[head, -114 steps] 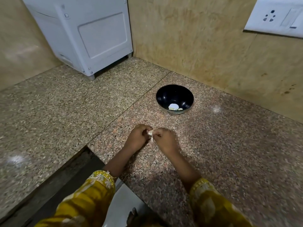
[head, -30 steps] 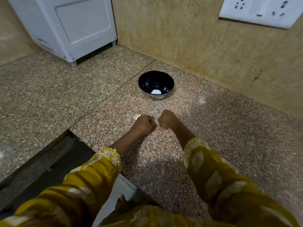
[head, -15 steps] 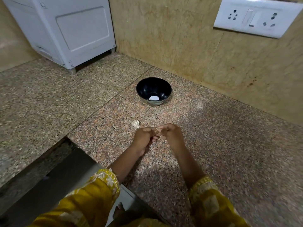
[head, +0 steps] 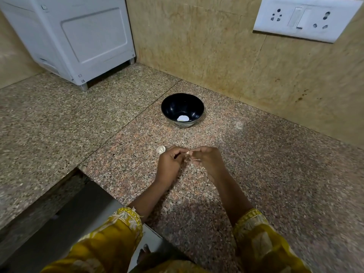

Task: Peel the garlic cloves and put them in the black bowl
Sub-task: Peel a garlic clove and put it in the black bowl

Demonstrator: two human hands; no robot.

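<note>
Both hands meet over the speckled stone desk (head: 275, 174), fingertips together. The left hand (head: 170, 164) and the right hand (head: 208, 161) each have their fingers curled in and pinch a small pale clove (head: 188, 153) between them; only a sliver of it shows, so I cannot tell how much skin is on it. Just beside the left hand's knuckles, on the desk, lies a pale ribbed piece (head: 161, 149); whether it is a whole clove or loose skin I cannot tell. The black bowl (head: 173, 104) stands upright farther back, apart from the hands and near the tiled wall (head: 197, 46), with a white bit (head: 182, 118) at its bottom. A white appliance (head: 78, 36) sits at the back left corner, and a switch plate (head: 303, 16) is on the wall to the right. Yellow patterned sleeves (head: 110, 239) cover both forearms.
</note>
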